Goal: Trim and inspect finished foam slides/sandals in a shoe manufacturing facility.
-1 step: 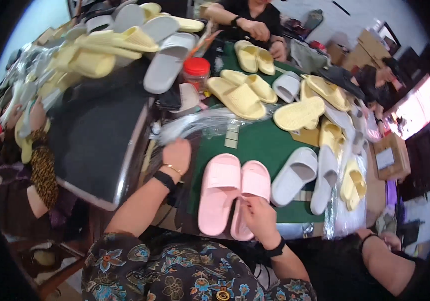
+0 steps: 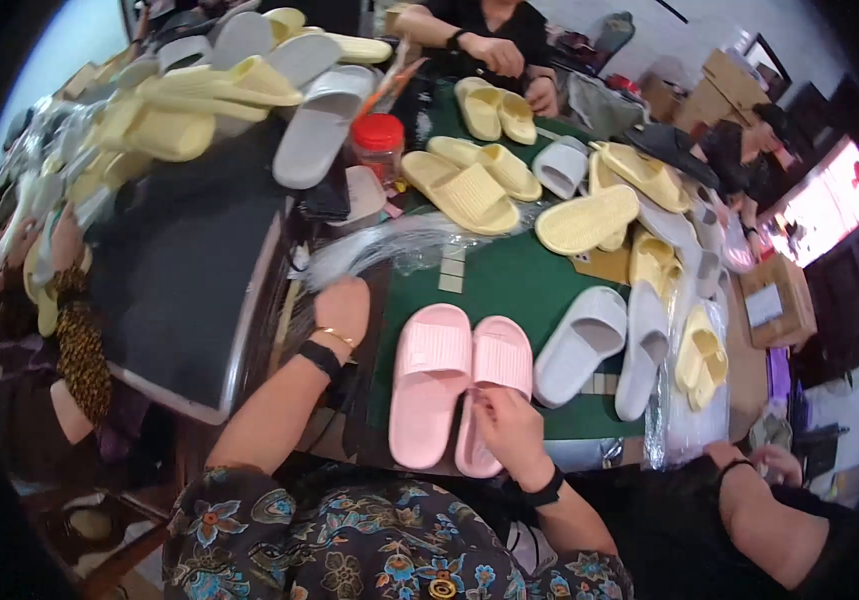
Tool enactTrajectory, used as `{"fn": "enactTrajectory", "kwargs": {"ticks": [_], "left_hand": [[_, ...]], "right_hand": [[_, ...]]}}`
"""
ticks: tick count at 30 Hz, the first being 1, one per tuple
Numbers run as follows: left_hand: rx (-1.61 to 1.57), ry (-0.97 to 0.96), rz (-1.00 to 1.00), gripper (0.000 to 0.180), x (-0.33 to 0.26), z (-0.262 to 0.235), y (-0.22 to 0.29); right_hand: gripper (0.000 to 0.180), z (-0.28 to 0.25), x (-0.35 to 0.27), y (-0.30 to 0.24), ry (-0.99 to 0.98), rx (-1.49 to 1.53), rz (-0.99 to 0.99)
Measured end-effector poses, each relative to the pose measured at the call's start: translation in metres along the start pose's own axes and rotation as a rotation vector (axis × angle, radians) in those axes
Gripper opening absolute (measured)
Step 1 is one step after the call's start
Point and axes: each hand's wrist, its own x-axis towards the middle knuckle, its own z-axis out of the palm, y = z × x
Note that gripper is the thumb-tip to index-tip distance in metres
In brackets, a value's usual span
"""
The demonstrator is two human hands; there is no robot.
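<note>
Side by side on a green mat (image 2: 509, 265) lie a pair of pink slippers (image 2: 427, 405), toes pointing away from me. My right hand (image 2: 509, 430) is over the right one (image 2: 502, 362), its curled fingers closed at the inner edge below the strap. Farther left, my left hand (image 2: 342, 310) reaches to the near edge of a heap of clear plastic bags (image 2: 369, 248); its fingertips do not show clearly. A pair of grey slippers (image 2: 583, 345) rests just right of the pink pair. Yellow slippers (image 2: 461, 195) lie beyond.
A red-lidded jar (image 2: 377, 145) stands behind the plastic. At left, a black-topped table (image 2: 189, 270) carries piled grey and yellow slippers (image 2: 174, 130). Other people's hands are at the far side (image 2: 494, 55), far left and lower right. A cardboard box (image 2: 777, 300) sits at right.
The whole scene shifts slightly to the left as my head moves. Both my hands keep nearly the same places by the plastic and the pink slippers.
</note>
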Motion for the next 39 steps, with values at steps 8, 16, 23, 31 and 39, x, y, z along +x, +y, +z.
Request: {"fn": "enactTrajectory", "kwargs": {"ticks": [8, 16, 23, 31, 39], "left_hand": [[-0.031, -0.036, 0.017, 0.012, -0.003, 0.005, 0.0], [-0.596, -0.143, 0.009, 0.008, -0.038, -0.067, 0.007], [-0.884, -0.082, 0.079, 0.006, -0.08, -0.076, 0.036], [-0.875, -0.139, 0.277, 0.01, -0.1, -0.053, 0.078], [-0.944, -0.156, 0.234, 0.009, -0.091, -0.058, 0.09]], "right_hand": [[0.018, 0.029, 0.019, 0.016, 0.049, -0.188, 0.006], [0.012, 0.022, 0.008, 0.028, -0.037, -0.225, -0.028], [0.011, 0.012, 0.009, 0.0, 0.079, -0.204, -0.096], [0.007, 0.031, 0.005, 0.005, 0.045, -0.19, -0.14], [0.012, 0.029, -0.002, -0.003, -0.046, 0.103, -0.226]]}}
